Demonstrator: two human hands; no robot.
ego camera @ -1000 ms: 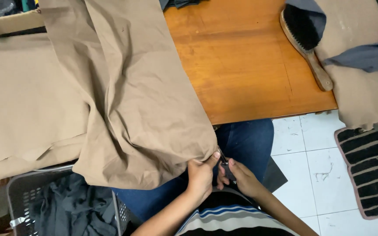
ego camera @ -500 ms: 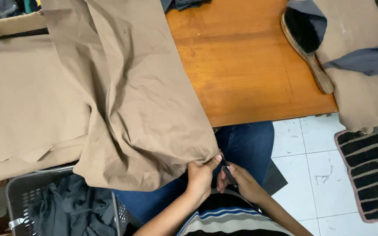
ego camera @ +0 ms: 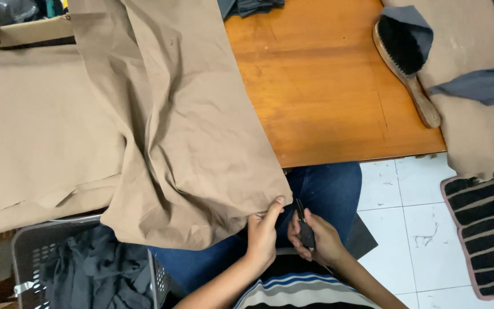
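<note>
One table: a wooden table (ego camera: 327,97) with an orange-brown top fills the upper middle of the head view.
Tan cloth: one large tan cloth (ego camera: 190,143) drapes off the table's near edge and hangs over the person's lap; more tan fabric lies flat to the left.
Basket: one grey plastic basket (ego camera: 30,252) at lower left, holding dark grey cloth.
Mat: one black striped mat (ego camera: 487,229) on the white tiled floor at right.
Brush: one wooden-handled brush (ego camera: 407,63) with dark bristles lies on the table's far right, well apart from the hands.
Left hand: the left hand (ego camera: 264,234) reaches up from the lap, forearm angled inward, thumb and fingers pinching the cloth's lower corner.
Right hand: the right hand (ego camera: 315,237) sits just beside the left, fingers curled closed around a small pair of dark snips (ego camera: 304,226), blades pointing up toward the cloth's corner.
Count of hands: two, both the person's own.
</note>
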